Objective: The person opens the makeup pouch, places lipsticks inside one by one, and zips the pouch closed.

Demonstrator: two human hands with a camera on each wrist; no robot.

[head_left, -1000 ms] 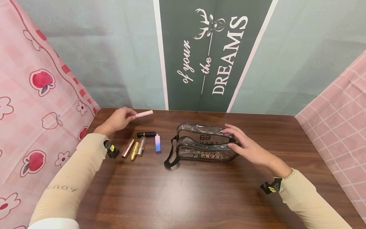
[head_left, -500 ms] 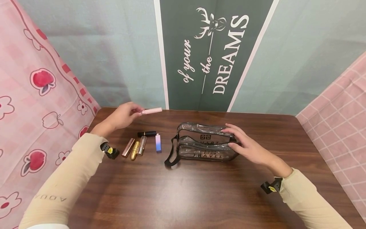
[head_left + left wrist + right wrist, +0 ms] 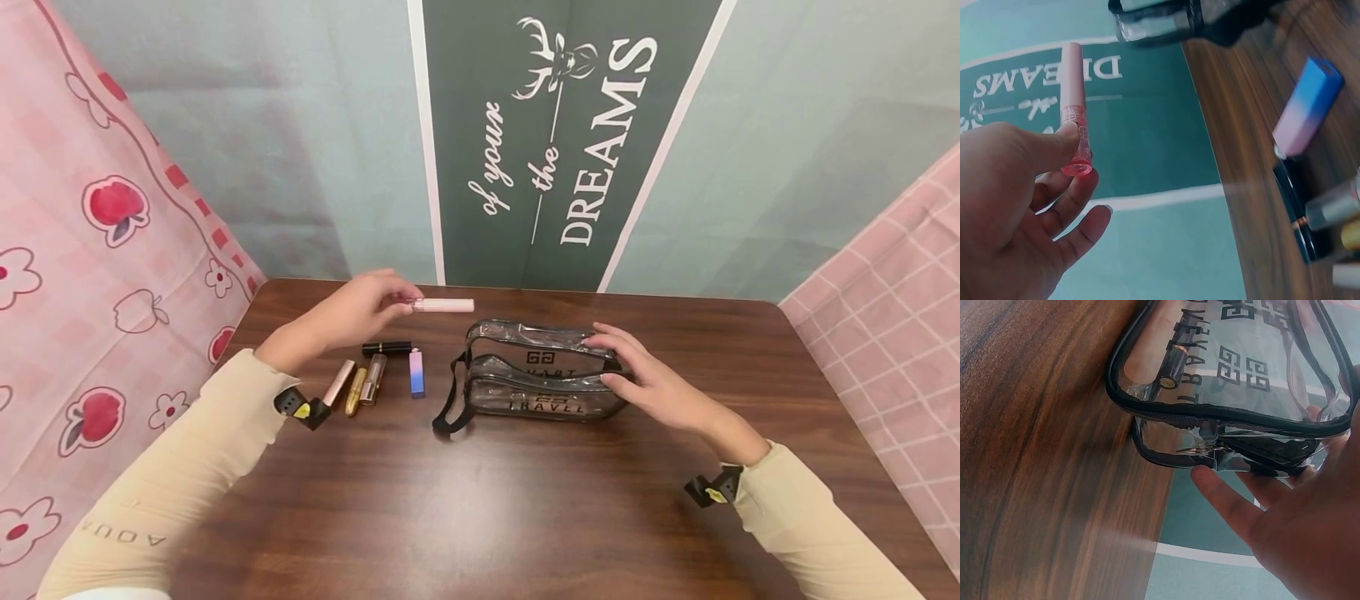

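Observation:
My left hand [image 3: 358,307] pinches a lip gloss [image 3: 447,306] with a pale pink cap and a clear pinkish tube. In the left wrist view the lip gloss [image 3: 1073,81] stands upright between thumb and fingers, the cap pointing away from the palm. A clear travel pouch [image 3: 547,408] with black trim lies on the table, its top parted. My right hand [image 3: 652,387] touches the pouch's right end, thumb at the near rim and fingers at the far rim, spread and fairly straight. Through the plastic in the right wrist view, a dark tube [image 3: 1174,365] shows.
Left of the pouch lie a black lipstick [image 3: 387,348], a pink-to-blue lipstick [image 3: 417,373], a silvery-clear tube [image 3: 372,379], a gold tube [image 3: 356,393] and a rose tube [image 3: 340,383]. A black strap loop [image 3: 444,423] sticks out from the pouch. Fabric walls border the wooden table [image 3: 480,508].
My left hand has carried the lip gloss to the right, from the table's back left to near the pouch's left end. My right hand and the pouch have stayed in place.

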